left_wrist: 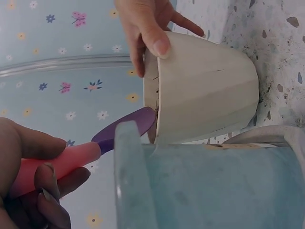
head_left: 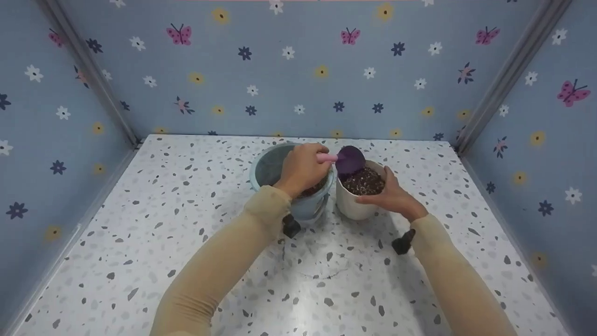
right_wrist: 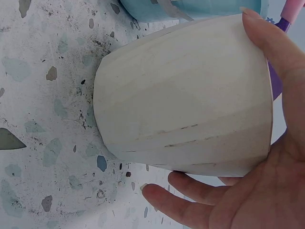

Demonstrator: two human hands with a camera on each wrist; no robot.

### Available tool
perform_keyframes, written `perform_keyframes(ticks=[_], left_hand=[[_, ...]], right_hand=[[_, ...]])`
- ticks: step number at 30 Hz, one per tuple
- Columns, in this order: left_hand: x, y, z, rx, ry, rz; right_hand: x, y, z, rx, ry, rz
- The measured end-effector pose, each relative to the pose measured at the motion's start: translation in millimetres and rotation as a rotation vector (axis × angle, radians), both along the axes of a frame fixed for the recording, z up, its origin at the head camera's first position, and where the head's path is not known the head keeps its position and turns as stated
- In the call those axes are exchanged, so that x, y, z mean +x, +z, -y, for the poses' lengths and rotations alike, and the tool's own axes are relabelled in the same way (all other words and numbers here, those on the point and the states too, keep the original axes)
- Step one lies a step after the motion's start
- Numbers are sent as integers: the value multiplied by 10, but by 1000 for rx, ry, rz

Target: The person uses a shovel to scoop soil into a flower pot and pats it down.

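Note:
My left hand (head_left: 303, 168) grips the pink handle of a small garden trowel (left_wrist: 71, 162). Its purple blade reaches over the rim of a white flowerpot (head_left: 352, 203), low against the dark, speckled soil (head_left: 366, 182) that fills the pot close to the top. My right hand (head_left: 395, 196) holds this pot from the right side, thumb at the near rim and fingers spread around the far side. Left of the pot, under my left forearm and hand, stands a light blue bucket (head_left: 253, 172) with soil in it, partly hidden by that hand.
Both containers stand on a white speckled tabletop (head_left: 326, 289), close together. Blue patterned panels (head_left: 298, 88) rise behind and on both sides, joined by grey corner strips (head_left: 508, 70). Some soil crumbs (right_wrist: 83, 100) lie by the pot's base.

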State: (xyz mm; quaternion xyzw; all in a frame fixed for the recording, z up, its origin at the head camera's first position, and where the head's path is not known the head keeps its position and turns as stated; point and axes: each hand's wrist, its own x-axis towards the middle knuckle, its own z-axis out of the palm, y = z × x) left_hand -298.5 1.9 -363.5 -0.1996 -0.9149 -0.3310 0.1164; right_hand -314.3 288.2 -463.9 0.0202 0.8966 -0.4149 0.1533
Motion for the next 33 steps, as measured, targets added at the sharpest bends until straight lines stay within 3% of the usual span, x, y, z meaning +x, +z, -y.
perform_keyframes(ticks=[2, 5, 17, 25, 33], left_hand=[[17, 6, 9, 25, 41, -4], [26, 25, 45, 77, 63, -13], [30, 212, 280, 140, 75, -17], [72, 317, 615, 153, 75, -68], [92, 479, 898, 92, 75, -58]], right_hand=[[163, 169, 185, 16, -25, 17], [263, 272, 259, 30, -47, 19], [263, 222, 208, -3, -39, -10], [253, 245, 233, -2, -22, -21], [259, 281, 236, -29, -18, -24]])
